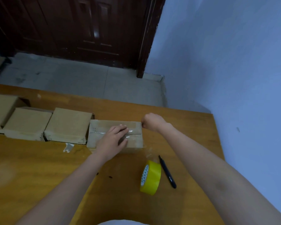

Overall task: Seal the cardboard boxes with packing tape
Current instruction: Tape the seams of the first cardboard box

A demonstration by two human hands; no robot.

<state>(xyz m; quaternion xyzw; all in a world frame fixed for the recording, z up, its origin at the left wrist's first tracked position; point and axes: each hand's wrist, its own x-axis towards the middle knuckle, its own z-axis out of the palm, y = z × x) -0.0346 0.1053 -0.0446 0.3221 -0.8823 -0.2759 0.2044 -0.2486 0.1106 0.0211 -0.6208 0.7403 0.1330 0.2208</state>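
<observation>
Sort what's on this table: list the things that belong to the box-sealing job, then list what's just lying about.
Job:
- box being taped, left hand pressing its top, right hand at its far right corner
- yellow tape roll
- black cutter
- three more boxes

Lying about:
- tape scrap on the table

yellow tape roll (150, 177), black pen (167, 172), perhaps

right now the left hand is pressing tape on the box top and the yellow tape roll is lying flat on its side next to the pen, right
Not quite. In the head view the yellow tape roll stands on its edge, not flat. The rest holds: the left hand presses tape on the box top, and the roll is beside the pen.
</observation>
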